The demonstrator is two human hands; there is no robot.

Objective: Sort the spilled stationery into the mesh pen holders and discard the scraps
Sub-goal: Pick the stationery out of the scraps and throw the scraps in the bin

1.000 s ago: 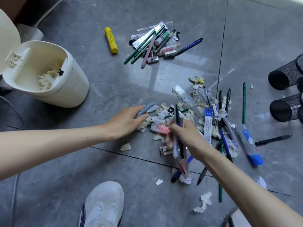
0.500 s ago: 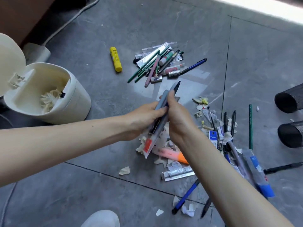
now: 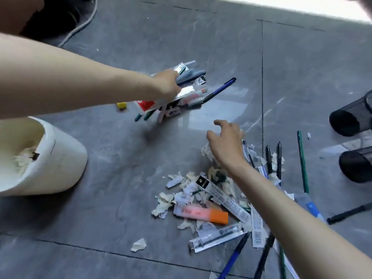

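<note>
Gripping a bundle of pens [image 3: 190, 74] above the far pile [image 3: 193, 98], the left hand [image 3: 167, 83] curls round it, while the right hand [image 3: 226, 144] hovers loosely spread over the paper scraps [image 3: 181, 196], between two toppled mesh pen holders [image 3: 350, 119] and one white bin [image 3: 60, 162]

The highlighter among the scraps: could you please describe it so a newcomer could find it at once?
From the white bin on the left, look right to the heap of torn paper scraps. The highlighter lies flat at the heap's near edge. Unlike the thin pens nearby, it is chunky, pink with an orange end.
</note>
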